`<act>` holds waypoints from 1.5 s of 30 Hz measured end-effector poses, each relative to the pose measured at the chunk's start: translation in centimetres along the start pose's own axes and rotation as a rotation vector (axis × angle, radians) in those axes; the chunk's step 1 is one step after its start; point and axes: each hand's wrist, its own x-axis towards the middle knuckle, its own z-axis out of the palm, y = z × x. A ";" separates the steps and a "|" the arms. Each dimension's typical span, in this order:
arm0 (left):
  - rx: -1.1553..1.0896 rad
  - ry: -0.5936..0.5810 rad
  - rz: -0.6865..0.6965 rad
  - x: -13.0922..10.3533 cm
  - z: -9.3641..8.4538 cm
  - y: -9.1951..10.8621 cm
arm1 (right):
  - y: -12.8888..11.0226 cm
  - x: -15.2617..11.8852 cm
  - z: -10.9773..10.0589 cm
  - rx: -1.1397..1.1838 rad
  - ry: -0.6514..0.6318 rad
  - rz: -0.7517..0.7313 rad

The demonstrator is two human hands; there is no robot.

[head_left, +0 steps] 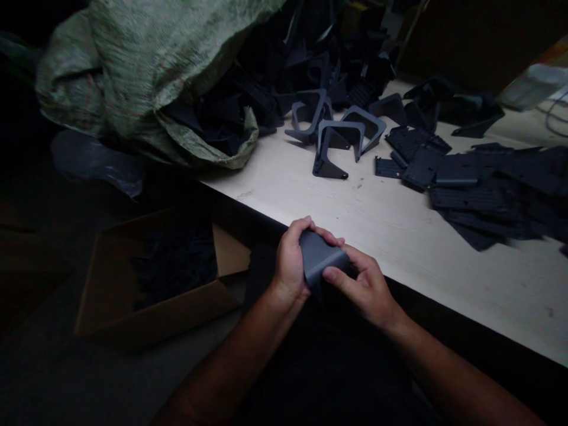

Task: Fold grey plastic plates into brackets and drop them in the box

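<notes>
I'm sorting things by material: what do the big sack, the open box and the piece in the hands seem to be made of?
Sack: probably woven plastic, dull greenish, going by its fine weave and creases.
Box: likely cardboard, matte brown, with a stiff flap.
Held piece: perhaps moulded plastic, smooth dark grey with a soft sheen and rounded bend; coated metal is possible.

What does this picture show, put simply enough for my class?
There is no machine here: a person works bare-handed, and a camera worn on their head looks forward and down. The left hand and right hand hold a smooth, dark part between them, by the edge of a pale table. On the table lie bent dark frames, flat dark plates and part of a woven bag. To the left, lower down, a cardboard box holds many dark pieces.
</notes>
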 end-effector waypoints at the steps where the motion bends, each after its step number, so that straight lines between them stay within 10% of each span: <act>1: 0.022 0.012 0.021 -0.1 0.1 -0.1 | 0.2 -0.1 0.3 -0.014 0.038 -0.028; 7: 0.169 -0.027 0.112 -0.1 -0.6 -0.4 | -0.4 0.3 -0.5 -0.021 -0.021 0.056; 11: 0.717 -0.117 0.344 0.0 -2.7 1.4 | -1.5 0.3 -2.3 0.016 -0.138 0.284; 17: 1.313 -0.572 0.301 -1.0 -3.8 4.3 | -2.5 0.5 -2.1 -0.145 -0.253 0.285; 23: 1.006 -0.483 0.190 -0.4 -4.2 4.4 | -2.7 1.1 -3.0 -0.485 -0.148 -0.034; 31: 0.545 -0.270 -0.065 -0.5 -5.4 2.4 | -0.5 1.0 -2.4 -0.272 0.086 0.007; 40: 0.535 -0.316 -0.167 -0.5 -7.1 1.3 | -1.0 4.7 -4.0 -0.235 -0.221 0.274; 45: 0.493 -0.160 0.001 -0.1 -7.1 1.3 | -2.1 5.4 -5.0 -0.559 0.191 -0.110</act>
